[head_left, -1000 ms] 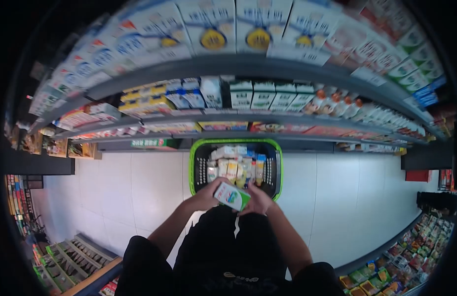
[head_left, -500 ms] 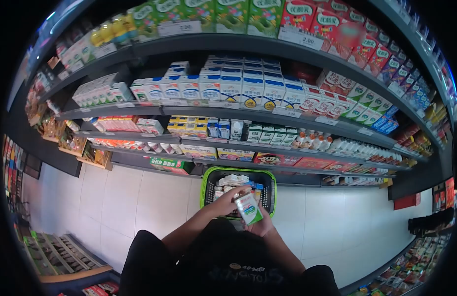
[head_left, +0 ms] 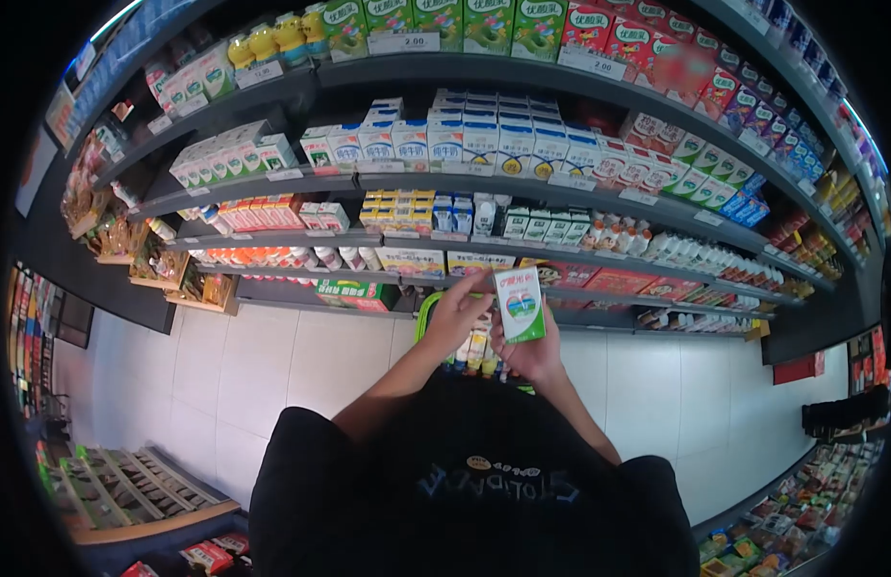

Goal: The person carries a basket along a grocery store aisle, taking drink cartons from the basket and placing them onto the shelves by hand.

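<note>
A white and green carton (head_left: 521,306) stands upright in my right hand (head_left: 533,348), whose fingers wrap round its lower part and left side. My left hand (head_left: 455,315) is just left of the carton, fingers apart and holding nothing; whether a fingertip touches the carton's edge is unclear. Below and behind my hands is the green-rimmed basket (head_left: 424,313), with several bottles and packs (head_left: 478,352) in it. My hands, arms and body hide most of the basket.
Shelves (head_left: 388,179) of milk cartons and bottles curve across the front. A green and red box (head_left: 357,295) sits on the bottom shelf. Slatted racks (head_left: 138,490) stand at lower left, packaged goods (head_left: 801,510) at lower right. Pale floor tiles (head_left: 263,370) lie between.
Both hands have risen with the carton, which is now more upright and faces me. My left hand has come off it or nearly so. The view has tilted up, showing more shelves.
</note>
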The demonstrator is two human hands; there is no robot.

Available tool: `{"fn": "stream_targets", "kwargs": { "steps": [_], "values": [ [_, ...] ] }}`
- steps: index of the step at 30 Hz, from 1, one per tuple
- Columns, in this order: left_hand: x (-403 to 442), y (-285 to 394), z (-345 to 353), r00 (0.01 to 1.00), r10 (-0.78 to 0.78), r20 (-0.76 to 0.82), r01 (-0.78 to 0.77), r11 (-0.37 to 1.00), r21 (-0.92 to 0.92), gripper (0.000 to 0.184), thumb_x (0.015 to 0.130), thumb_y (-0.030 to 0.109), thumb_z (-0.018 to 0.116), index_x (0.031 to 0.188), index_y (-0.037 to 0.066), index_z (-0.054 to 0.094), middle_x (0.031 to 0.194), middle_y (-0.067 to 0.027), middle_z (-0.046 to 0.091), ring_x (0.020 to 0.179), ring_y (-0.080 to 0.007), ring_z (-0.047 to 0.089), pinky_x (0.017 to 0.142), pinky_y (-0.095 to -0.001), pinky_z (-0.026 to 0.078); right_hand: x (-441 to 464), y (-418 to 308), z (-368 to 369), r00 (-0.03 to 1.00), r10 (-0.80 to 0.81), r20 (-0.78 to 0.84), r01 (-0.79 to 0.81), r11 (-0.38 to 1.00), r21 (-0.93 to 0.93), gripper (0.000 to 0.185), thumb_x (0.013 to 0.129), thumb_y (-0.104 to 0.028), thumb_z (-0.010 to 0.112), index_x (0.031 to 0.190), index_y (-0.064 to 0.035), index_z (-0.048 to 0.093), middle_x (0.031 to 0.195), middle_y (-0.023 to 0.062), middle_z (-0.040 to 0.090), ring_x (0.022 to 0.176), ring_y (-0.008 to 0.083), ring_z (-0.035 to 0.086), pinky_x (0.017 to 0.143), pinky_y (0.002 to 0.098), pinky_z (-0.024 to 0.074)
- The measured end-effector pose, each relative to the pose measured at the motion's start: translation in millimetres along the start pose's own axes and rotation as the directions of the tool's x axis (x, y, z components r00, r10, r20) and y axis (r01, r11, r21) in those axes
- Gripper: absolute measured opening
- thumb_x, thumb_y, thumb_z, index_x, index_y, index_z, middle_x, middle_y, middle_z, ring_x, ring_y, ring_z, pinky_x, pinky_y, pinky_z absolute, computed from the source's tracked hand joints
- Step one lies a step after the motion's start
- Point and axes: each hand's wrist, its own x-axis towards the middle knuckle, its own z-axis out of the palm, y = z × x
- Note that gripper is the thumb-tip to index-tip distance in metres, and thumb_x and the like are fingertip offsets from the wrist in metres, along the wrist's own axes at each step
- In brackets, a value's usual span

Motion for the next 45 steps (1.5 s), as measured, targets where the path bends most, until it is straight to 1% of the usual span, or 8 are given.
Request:
{"fn": "stream_targets", "kwargs": {
  "steps": [6,25,31,36,40,42,43,45],
  "values": [
    [-9,26,-6,0.999,0.049,-0.010,-0.050,0.998,-0.027,0.061,0.083,-0.004,0.048,0.142,0.008,0.039,0.115,-0.0082,0.056,0.099,-0.0128,0.055,0.088,-0.0265,0.045,13,5,21,0.995,0.053,0.087,-0.054,0.999,0.004,0.056,0.093,-0.054,0.041,0.122,-0.0082,0.052,0.108,0.0145,0.060,0.087,0.0259,0.061,0.075,0.0376,0.0492],
    [-27,19,-19,0.975,0.137,-0.173,-0.102,0.975,0.196,0.055,0.086,0.011,0.066,0.131,-0.002,0.036,0.108,-0.0134,0.058,0.092,-0.0161,0.062,0.077,-0.0280,0.051,34,32,3,0.988,0.143,0.063,-0.127,0.970,-0.206,0.051,0.094,-0.055,0.040,0.124,-0.0153,0.051,0.114,0.0039,0.060,0.097,0.0191,0.060,0.078,0.0376,0.0493],
    [-27,8,-20,0.955,0.093,-0.282,0.029,0.916,0.401,0.067,0.077,0.028,0.077,0.123,-0.005,0.043,0.109,-0.0189,0.060,0.099,-0.0219,0.061,0.084,-0.0330,0.049,27,47,0,0.987,-0.146,-0.070,0.081,0.817,-0.571,0.037,0.098,-0.038,0.047,0.126,-0.0134,0.048,0.112,0.0020,0.059,0.096,0.0128,0.059,0.078,0.0304,0.0494],
    [-27,-16,-23,0.964,-0.048,-0.261,0.155,0.900,0.408,0.065,0.076,0.023,0.077,0.123,-0.006,0.044,0.106,-0.0165,0.059,0.094,-0.0193,0.059,0.081,-0.0310,0.049,19,50,-17,0.976,-0.214,-0.039,0.154,0.806,-0.572,0.040,0.099,-0.031,0.045,0.129,-0.0053,0.044,0.108,0.0045,0.059,0.095,0.0116,0.059,0.081,0.0242,0.0472],
    [-25,-29,-16,0.975,0.046,-0.218,0.036,0.931,0.362,0.067,0.075,0.019,0.078,0.126,-0.006,0.042,0.106,-0.0146,0.058,0.094,-0.0172,0.058,0.080,-0.0298,0.049,10,41,-35,0.940,-0.335,-0.057,0.158,0.578,-0.800,0.041,0.097,-0.028,0.051,0.128,-0.0031,0.047,0.107,0.0067,0.057,0.096,0.0124,0.057,0.082,0.0257,0.0466],
    [-23,-11,-4,0.967,0.073,-0.245,0.046,0.895,0.444,0.072,0.074,0.019,0.079,0.129,-0.006,0.040,0.107,-0.0157,0.057,0.096,-0.0173,0.058,0.080,-0.0304,0.049,0,33,-25,0.862,-0.504,0.054,0.168,0.183,-0.969,0.043,0.090,-0.022,0.061,0.126,-0.0014,0.049,0.108,0.0101,0.055,0.096,0.0162,0.057,0.083,0.0283,0.0468],
    [-22,3,4,0.961,-0.091,-0.261,0.182,0.920,0.347,0.075,0.072,0.021,0.080,0.129,-0.006,0.040,0.111,-0.0177,0.057,0.098,-0.0193,0.059,0.081,-0.0314,0.050,-1,26,-33,0.819,-0.539,0.195,0.230,-0.004,-0.973,0.054,0.080,-0.018,0.070,0.127,-0.0009,0.048,0.108,0.0148,0.054,0.095,0.0231,0.059,0.081,0.0324,0.0488],
    [-15,1,10,0.976,0.013,-0.219,0.100,0.862,0.498,0.074,0.071,0.022,0.081,0.128,-0.006,0.042,0.112,-0.0186,0.056,0.098,-0.0209,0.060,0.081,-0.0320,0.050,-8,15,-25,0.814,-0.514,0.271,0.226,-0.150,-0.963,0.057,0.077,-0.019,0.071,0.126,-0.0006,0.049,0.109,0.0167,0.054,0.095,0.0252,0.059,0.080,0.0339,0.0494]
  ]
}}
